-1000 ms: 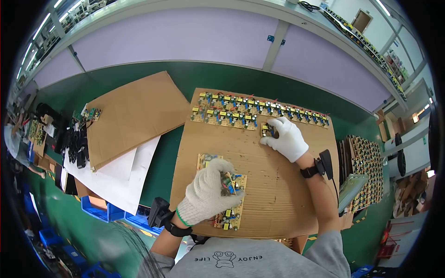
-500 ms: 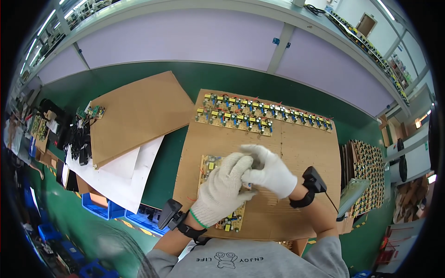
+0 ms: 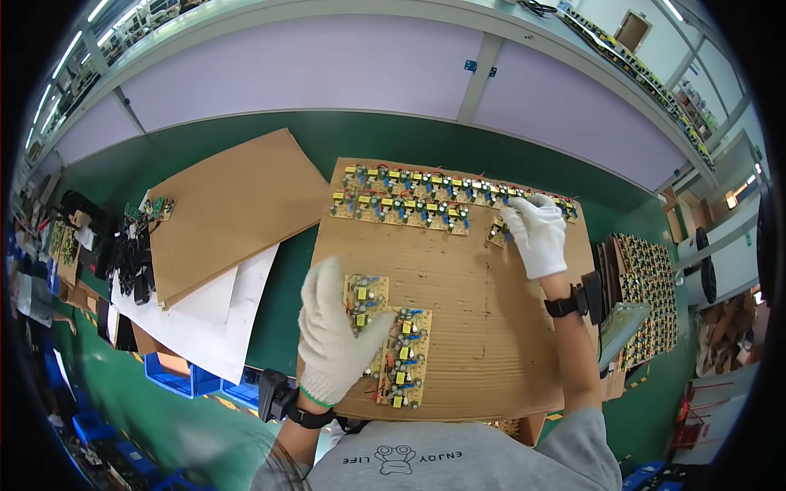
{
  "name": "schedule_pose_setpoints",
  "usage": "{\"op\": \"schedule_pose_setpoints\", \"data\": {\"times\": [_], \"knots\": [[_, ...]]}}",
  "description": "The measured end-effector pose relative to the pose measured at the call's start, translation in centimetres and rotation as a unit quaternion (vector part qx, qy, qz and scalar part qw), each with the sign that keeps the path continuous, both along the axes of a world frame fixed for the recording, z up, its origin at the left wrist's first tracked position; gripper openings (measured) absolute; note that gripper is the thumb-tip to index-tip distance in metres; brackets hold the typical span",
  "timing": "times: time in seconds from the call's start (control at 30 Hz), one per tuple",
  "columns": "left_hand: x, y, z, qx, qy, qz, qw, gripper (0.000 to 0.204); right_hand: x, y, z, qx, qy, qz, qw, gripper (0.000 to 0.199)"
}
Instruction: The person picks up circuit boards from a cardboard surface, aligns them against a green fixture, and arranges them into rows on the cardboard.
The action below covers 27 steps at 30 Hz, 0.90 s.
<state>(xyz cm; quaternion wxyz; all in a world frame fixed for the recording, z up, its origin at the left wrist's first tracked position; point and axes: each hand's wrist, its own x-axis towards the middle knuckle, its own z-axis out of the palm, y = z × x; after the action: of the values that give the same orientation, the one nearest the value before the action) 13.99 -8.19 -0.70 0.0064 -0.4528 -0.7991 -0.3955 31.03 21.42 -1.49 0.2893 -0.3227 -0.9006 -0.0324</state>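
Observation:
My left hand (image 3: 332, 331), in a white knit glove, has its thumb apart from its extended fingers and rests beside two circuit board panels. One panel (image 3: 366, 288) is partly hidden under the hand; the other panel (image 3: 404, 356) lies just right of it, with yellow, blue and grey components. At the far right of the cardboard sheet (image 3: 467, 327), my white-gloved right hand (image 3: 537, 233) reaches down with bent fingers on a small circuit board (image 3: 496, 234). The glove hides part of this board. It sits near the end of the second row of boards (image 3: 401, 210).
A longer row of boards (image 3: 426, 180) runs along the cardboard's far edge. At left lie a loose cardboard sheet (image 3: 237, 213), white sheets (image 3: 205, 327) and black cables (image 3: 131, 254). Stacked board panels (image 3: 647, 295) stand at right. Blue bins (image 3: 184, 378) sit below the left edge.
My hands have parted. The right one has moved far and right to the rows with a small circuit board; the left one has drawn back left and opened, uncovering the panels.

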Motion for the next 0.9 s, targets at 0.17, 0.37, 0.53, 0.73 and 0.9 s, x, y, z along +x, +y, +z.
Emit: {"op": "schedule_pose_setpoints", "data": {"times": [0.17,0.37,0.53,0.73,0.9], "knots": [[-0.4,-1.4,-1.8,0.006,-0.006,0.050,0.999,0.089,0.8,-0.5,0.3,-0.170,-0.078,0.025,0.982,0.061],[-0.7,-1.5,-3.4,0.044,-0.016,0.010,0.999,0.072,0.2,0.0,-1.0,-0.301,0.006,0.119,0.946,0.056],[-0.9,-1.5,-3.6,0.101,-0.044,0.000,0.994,0.070,-0.3,0.9,-2.3,-0.281,0.059,0.142,0.947,0.044],[-0.8,-1.6,-4.1,0.105,-0.051,0.012,0.993,0.068,-2.4,0.4,-3.2,-0.276,0.099,0.083,0.952,0.030],[-0.8,-2.0,-3.7,0.055,-0.068,0.011,0.996,0.065,-3.2,0.0,-3.3,-0.285,0.111,0.057,0.950,0.027]]}}
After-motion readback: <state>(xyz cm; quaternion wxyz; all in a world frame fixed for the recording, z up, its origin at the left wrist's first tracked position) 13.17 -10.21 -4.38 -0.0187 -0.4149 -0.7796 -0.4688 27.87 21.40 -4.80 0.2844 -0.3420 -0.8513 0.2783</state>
